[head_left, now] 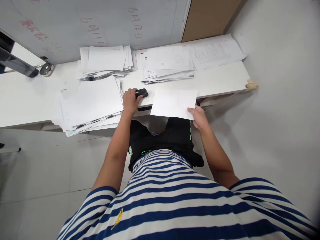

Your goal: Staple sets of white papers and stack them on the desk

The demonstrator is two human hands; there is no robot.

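Observation:
My left hand (pixel 130 101) is wrapped round a black stapler (pixel 142 93) that rests on the white desk, its front end pointing right. Between thumb and fingers, my right hand (pixel 199 117) pinches the lower right corner of a white sheet of paper (pixel 173 102); whether it is one sheet or a few I cannot tell. This paper lies partly over the desk's front edge, a little right of the stapler and apart from it. Just left of my left hand is a large stack of papers (pixel 96 103), which overhangs the front edge.
Two more paper stacks, one at the back left (pixel 107 60) and one at the back middle (pixel 167 63), stand before a whiteboard (pixel 107 23). Printed sheets (pixel 212 51) lie at the back right. A computer mouse (pixel 46 69) sits far left on the desk (pixel 27 96).

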